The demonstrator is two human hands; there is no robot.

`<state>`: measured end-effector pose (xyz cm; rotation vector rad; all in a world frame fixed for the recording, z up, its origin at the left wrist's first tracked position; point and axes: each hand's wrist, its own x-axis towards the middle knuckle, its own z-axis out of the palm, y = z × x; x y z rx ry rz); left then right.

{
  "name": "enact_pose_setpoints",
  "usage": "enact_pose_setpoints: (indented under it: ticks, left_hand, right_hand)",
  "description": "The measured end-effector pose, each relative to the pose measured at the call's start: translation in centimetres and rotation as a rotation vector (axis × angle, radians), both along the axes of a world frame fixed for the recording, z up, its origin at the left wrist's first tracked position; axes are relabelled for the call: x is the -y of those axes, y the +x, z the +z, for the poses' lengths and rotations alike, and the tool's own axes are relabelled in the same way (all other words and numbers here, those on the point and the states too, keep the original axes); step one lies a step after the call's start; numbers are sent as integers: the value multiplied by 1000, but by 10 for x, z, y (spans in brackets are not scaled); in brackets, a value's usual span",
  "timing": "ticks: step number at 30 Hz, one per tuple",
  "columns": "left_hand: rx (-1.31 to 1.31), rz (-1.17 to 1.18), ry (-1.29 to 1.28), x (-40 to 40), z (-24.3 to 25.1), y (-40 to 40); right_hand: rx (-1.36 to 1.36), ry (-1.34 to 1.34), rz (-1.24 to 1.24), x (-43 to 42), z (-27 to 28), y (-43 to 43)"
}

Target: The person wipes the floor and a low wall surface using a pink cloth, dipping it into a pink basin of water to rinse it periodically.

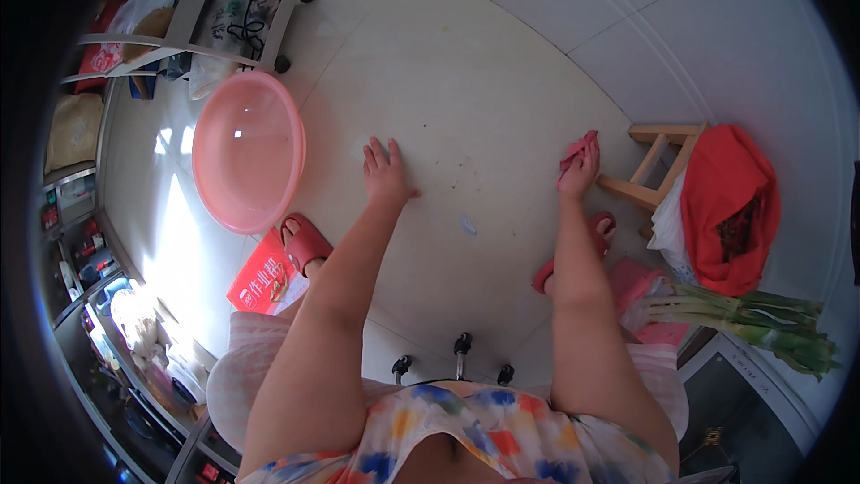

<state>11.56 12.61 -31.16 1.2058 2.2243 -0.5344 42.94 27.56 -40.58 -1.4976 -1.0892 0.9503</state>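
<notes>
My left hand [385,178] is spread with its fingers apart and empty, over the pale tiled floor [430,81], to the right of a pink plastic basin [248,151]. In my right hand [579,171] is a crumpled pink cloth [572,153], near a wooden stool. Between the hands, small dark crumbs [455,183] and a small whitish-blue scrap [468,225] lie on the floor. Whether either palm presses on the floor is hard to tell.
A wooden stool [645,195], a red bag [729,208] and green onions [746,319] are at the right. A wheeled rack [181,13] stands upper left. A red printed sheet [259,275] lies beside my left slipper [307,242]; chair casters [462,343] show below.
</notes>
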Motion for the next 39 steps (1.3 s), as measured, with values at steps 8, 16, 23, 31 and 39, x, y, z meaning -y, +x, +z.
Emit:
enact_pose_setpoints:
  ticks: [8, 16, 23, 31, 39]
  left_hand:
    - [-4, -43, 4, -4, -3, 4]
    - [3, -39, -14, -7, 0, 5]
    - [8, -38, -34, -12, 1, 8]
    - [-6, -68, -43, -15, -3, 8]
    - [0, -88, -24, -15, -6, 13]
  right_hand:
    - [521, 226, 441, 8, 2, -87]
    - [303, 152, 624, 78, 15, -154]
    - [-311, -283, 290, 93, 36, -152]
    - [-394, -194, -66, 105, 93, -99]
    - [-308, -133, -275, 121, 79, -32]
